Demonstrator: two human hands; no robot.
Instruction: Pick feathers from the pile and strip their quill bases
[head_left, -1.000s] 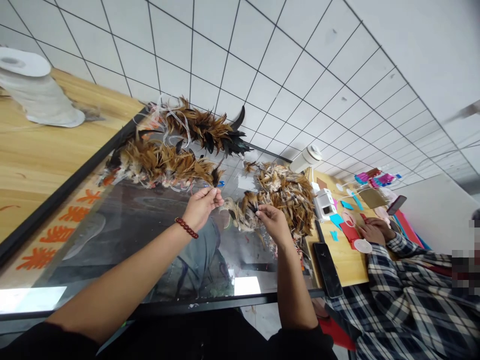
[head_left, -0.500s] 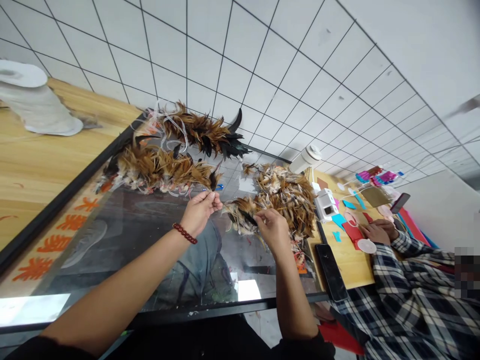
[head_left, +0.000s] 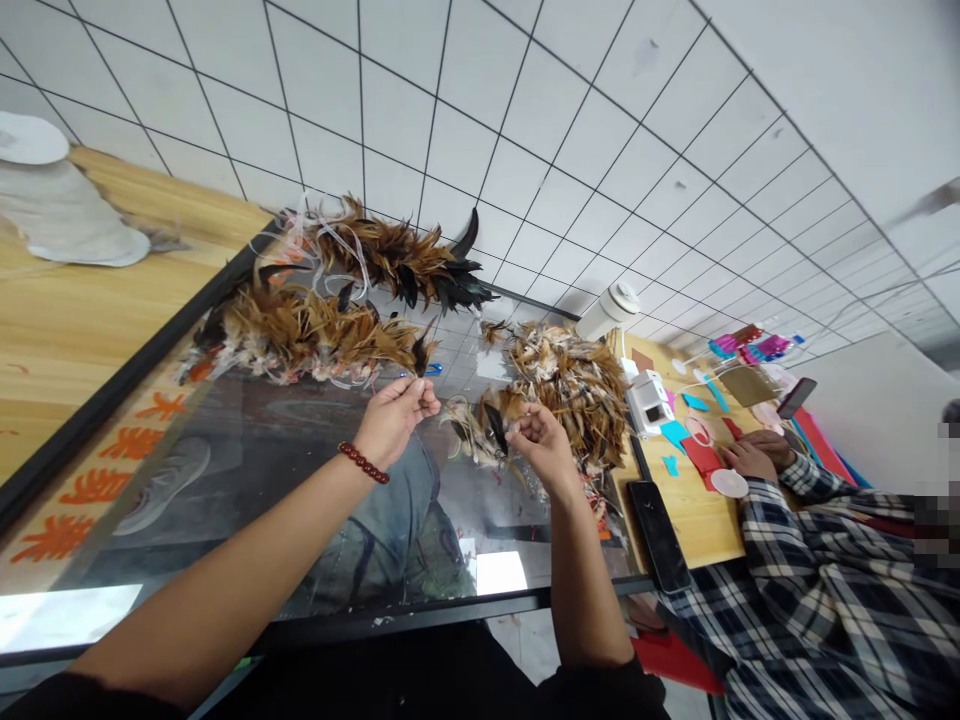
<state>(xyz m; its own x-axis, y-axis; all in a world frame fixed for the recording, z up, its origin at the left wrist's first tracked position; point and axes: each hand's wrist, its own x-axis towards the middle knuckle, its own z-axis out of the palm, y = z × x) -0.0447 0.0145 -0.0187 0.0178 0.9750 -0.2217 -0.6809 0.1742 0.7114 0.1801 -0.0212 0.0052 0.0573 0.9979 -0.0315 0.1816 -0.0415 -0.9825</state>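
My left hand [head_left: 394, 425], with a dark red bead bracelet at the wrist, is closed in a pinch on a small dark feather [head_left: 421, 352] that points upward. My right hand [head_left: 546, 450] pinches a black feather [head_left: 495, 424] over a small cluster of loose feathers [head_left: 466, 432]. Just beyond the right hand lies a large pile of brown and cream feathers [head_left: 577, 385]. Left of centre, a thick row of golden-brown feathers [head_left: 315, 328] reaches close to the left fingertips. Behind it is a second row of brown and black feathers [head_left: 397, 258] with pale ribbons at its left end.
The dark glass tabletop [head_left: 262, 440] has a black frame and reflects legs. A white roll [head_left: 67, 205] stands at left. A thermos [head_left: 609, 310], a white power socket block [head_left: 649, 402] and a phone [head_left: 660, 535] are at right. A co-worker's hands [head_left: 754, 455] handle red pieces there.
My right hand has lifted slightly, and the black feather in it has turned more upright. My left hand keeps its pinch. The view has shifted a little.
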